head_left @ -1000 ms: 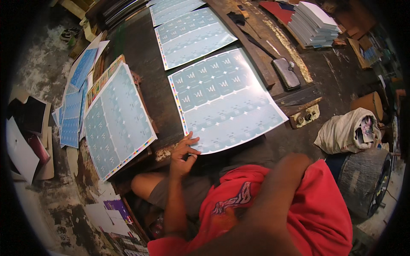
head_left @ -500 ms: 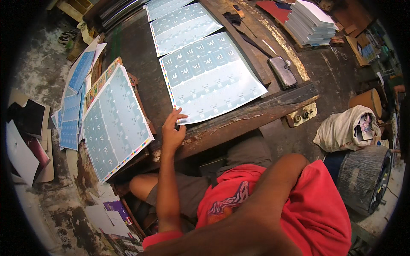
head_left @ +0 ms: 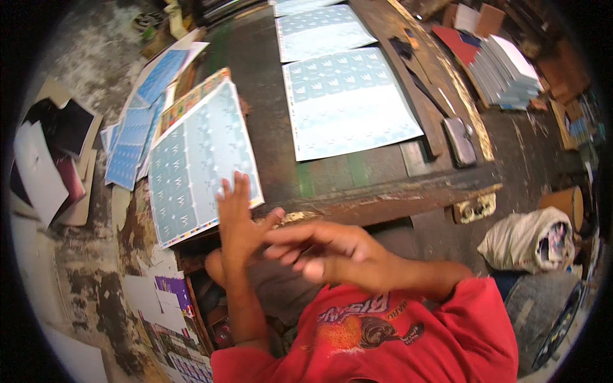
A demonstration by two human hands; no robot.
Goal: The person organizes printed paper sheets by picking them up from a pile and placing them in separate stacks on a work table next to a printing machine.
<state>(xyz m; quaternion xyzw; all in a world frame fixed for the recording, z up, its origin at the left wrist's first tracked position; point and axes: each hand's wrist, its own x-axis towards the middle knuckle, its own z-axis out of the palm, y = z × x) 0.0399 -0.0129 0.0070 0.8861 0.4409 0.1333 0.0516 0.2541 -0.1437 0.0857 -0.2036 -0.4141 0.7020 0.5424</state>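
My left hand (head_left: 237, 220), fingers spread, is at the lower right edge of a pale blue printed sheet (head_left: 198, 153) on the left. Its fingertips overlap the sheet; whether they press on it I cannot tell. My right hand (head_left: 341, 252) hovers in front of my chest, close to the left wrist, fingers loosely stretched, thumb apart, nothing visible in it. On the dark table (head_left: 332, 175) another printed sheet (head_left: 351, 102) lies flat, back from the near edge. Beyond it, a similar sheet (head_left: 322, 32) continues the row.
A grey wallet-like case (head_left: 459, 142) lies at the table's right, beside a dark strap (head_left: 428, 89). Farther right stands a stack of white paper blocks (head_left: 507, 70). Blue printed sheets (head_left: 131, 147) lean at the left. A whitish sack (head_left: 530, 239) sits at lower right.
My left hand has left the table sheet's near corner and moved to the left-hand sheet. The table sheet lies farther from the near edge. My right hand has come into sight, and the view has shifted.
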